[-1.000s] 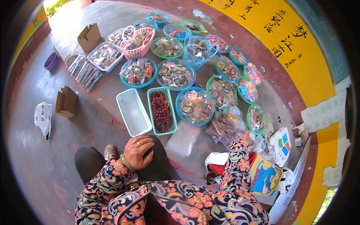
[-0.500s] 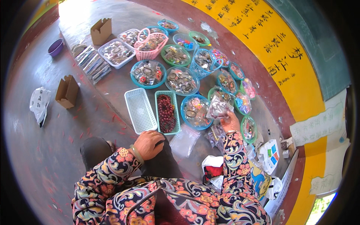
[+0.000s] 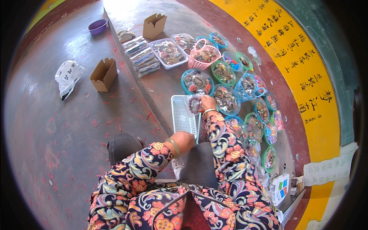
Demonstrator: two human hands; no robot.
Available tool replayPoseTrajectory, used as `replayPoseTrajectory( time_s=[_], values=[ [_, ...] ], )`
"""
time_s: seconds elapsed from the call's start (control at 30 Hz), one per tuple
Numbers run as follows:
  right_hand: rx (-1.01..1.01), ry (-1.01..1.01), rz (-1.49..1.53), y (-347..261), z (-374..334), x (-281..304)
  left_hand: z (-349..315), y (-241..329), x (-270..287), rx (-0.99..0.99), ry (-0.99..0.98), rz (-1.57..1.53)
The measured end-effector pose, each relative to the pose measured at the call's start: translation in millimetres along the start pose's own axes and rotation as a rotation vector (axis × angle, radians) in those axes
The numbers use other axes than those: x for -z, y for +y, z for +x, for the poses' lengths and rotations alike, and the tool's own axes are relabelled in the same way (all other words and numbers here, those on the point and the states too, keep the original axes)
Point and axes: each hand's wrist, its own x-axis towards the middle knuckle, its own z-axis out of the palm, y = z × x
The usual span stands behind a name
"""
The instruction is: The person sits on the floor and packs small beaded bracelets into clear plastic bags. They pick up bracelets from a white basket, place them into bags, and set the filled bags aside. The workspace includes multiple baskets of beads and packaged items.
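Bead bracelet [image 3: 195,104], bagged, seems at the carrying step, gripped by the right hand [image 3: 208,104], white basket [image 3: 181,124] beneath those fingers; left hand [image 3: 183,141] grasp unclear, lowering would call for rim clearance.

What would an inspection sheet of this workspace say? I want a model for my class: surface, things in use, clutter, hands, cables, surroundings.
Surface: grey floor, strewn with thin red scraps.
Things in use: clear bag with a dark beaded bracelet, above the white basket.
Clutter: purple basin, crumpled white bag, upright cardboard box on the left; many filled bowls and baskets, including a pink basket, on the right.
Hands: right hand holds the bag; left hand is by the basket's near end, fingers mostly hidden.
Cables: nothing seen.
Surroundings: yellow wall band with dark writing, green board.
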Motion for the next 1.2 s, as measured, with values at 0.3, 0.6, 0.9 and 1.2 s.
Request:
replayPoseTrajectory(
  time_s=[0.3, 0.6, 0.9, 1.2],
  values=[
    [0.477, 0.222, -0.508, 33, 17, -57, -8, -7, -1, -0.103, 0.034, 0.105],
    [0.511, 0.409, -0.411, 6, 3, -39, -5, 0, 19, 0.005, 0.021, 0.126],
    [0.471, -0.199, 0.281, -49, -81, -4, 9, -42, 47, 0.372, 0.970, -0.652],
    [0.469, -0.529, 0.248, -45, -145, 38, 0, -13, 82, 0.166, 0.064, -1.019]
  ],
)
